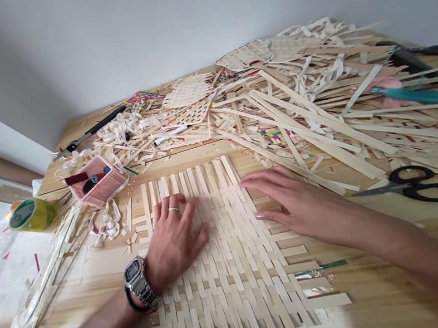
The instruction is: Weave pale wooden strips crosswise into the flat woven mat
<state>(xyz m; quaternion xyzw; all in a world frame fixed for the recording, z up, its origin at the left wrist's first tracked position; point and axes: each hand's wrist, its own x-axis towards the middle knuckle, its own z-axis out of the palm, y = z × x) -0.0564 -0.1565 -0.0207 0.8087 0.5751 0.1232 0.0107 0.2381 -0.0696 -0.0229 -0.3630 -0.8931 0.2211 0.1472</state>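
A flat woven mat of pale wooden strips (236, 262) lies on the wooden table (392, 280) right in front of me. My left hand (174, 234), with a ring and a metal wristwatch, rests palm down on the mat's left half, fingers stretched out. My right hand (288, 200) lies flat on the mat's right edge, fingers extended toward the upper strips. Neither hand holds anything.
Black scissors (416, 187) lie to the right of the mat. A large heap of loose strips (319, 106) and small woven pieces (189, 90) covers the far side. A pink tray (97, 181), a tape roll (32, 214) and a strip bundle (41, 286) sit at left.
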